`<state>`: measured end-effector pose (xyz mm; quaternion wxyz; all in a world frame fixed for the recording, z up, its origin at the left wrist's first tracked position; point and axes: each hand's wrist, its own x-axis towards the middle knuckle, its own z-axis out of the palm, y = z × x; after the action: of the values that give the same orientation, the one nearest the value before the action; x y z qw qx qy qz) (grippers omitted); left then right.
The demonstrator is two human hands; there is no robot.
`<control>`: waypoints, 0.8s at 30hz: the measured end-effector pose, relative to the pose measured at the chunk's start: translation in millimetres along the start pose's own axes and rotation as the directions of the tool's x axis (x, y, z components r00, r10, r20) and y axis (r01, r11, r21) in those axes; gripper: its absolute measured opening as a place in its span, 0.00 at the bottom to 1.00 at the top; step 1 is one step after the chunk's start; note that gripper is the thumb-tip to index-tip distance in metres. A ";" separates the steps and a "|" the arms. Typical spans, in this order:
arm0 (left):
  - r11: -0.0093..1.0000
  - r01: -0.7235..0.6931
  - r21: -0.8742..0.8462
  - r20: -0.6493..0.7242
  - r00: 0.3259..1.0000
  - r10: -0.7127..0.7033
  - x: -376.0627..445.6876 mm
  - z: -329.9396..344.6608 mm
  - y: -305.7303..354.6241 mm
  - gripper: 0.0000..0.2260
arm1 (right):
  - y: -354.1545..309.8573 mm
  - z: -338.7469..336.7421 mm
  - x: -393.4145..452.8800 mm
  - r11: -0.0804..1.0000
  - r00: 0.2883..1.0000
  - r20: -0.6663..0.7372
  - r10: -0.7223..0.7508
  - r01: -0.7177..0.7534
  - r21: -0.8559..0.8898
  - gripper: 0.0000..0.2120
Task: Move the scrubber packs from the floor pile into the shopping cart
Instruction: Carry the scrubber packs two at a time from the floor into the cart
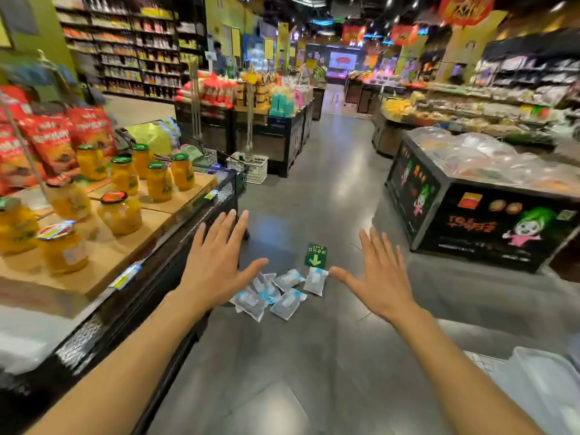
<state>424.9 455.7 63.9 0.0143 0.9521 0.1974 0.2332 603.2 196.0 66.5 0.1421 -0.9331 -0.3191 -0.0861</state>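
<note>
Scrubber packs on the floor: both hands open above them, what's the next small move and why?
Probably lower the right hand onto the nearest pack by the green floor sticker and grip it. Both hands, left hand included, are spread and hold nothing, and the scrubber packs all lie on the floor.

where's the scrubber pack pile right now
In the head view the scrubber packs lie on the floor at lower centre, between the open left hand and right hand, just below a green floor sticker.

Supermarket aisle, stocked shelves, jarred fruit display, produce bins, hanging sale banners
</note>
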 end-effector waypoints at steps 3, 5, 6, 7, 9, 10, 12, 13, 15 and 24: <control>0.999 -0.028 -0.023 0.011 1.000 0.028 45.8 20.1 -12.9 0.45 | -2.9 6.7 36.1 0.999 0.999 0.010 0.042 -0.042 -0.002 0.55; 0.998 -0.043 -0.040 0.015 0.999 0.044 70.9 33.7 -20.1 0.45 | -4.5 12.7 55.9 0.998 0.998 0.019 0.056 -0.056 -0.002 0.55; 0.997 -0.049 -0.054 0.022 0.999 0.050 84.7 41.8 -23.7 0.45 | -4.1 16.4 67.2 0.998 0.998 0.023 0.066 -0.066 -0.002 0.55; 0.996 -0.053 -0.069 0.026 0.998 0.055 97.5 50.5 -27.2 0.44 | -3.2 19.8 78.5 0.997 0.997 0.026 0.075 -0.074 -0.006 0.54; 0.993 -0.065 -0.097 0.029 0.997 0.068 121.2 69.2 -33.1 0.44 | 0.4 29.4 102.3 0.997 0.997 0.019 0.081 -0.081 -0.020 0.53; 0.992 -0.074 -0.103 0.029 0.997 0.077 133.4 79.1 -36.1 0.43 | 2.5 34.8 115.5 0.996 0.996 0.015 0.085 -0.085 -0.028 0.53; 0.990 -0.079 -0.113 0.038 0.996 0.084 157.6 97.2 -42.4 0.43 | 7.4 46.8 143.0 0.995 0.995 0.020 0.093 -0.092 -0.040 0.52; 0.990 -0.074 -0.121 0.042 0.996 0.079 170.3 105.6 -45.8 0.43 | 10.3 53.4 157.6 0.995 0.995 0.021 0.095 -0.094 -0.039 0.52; 0.990 -0.058 -0.132 0.048 0.997 0.065 197.6 123.2 -53.2 0.43 | 16.9 68.3 190.6 0.995 0.995 0.027 0.092 -0.091 -0.034 0.52; 0.992 -0.076 -0.097 0.128 0.988 0.088 351.3 205.7 -63.2 0.43 | 58.3 129.2 351.3 0.993 0.991 0.064 0.115 -0.115 -0.016 0.52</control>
<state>779.8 661.7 27.1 0.0617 0.9710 0.1458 0.1791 922.9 393.8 20.4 0.1304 -0.9531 -0.2687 -0.0493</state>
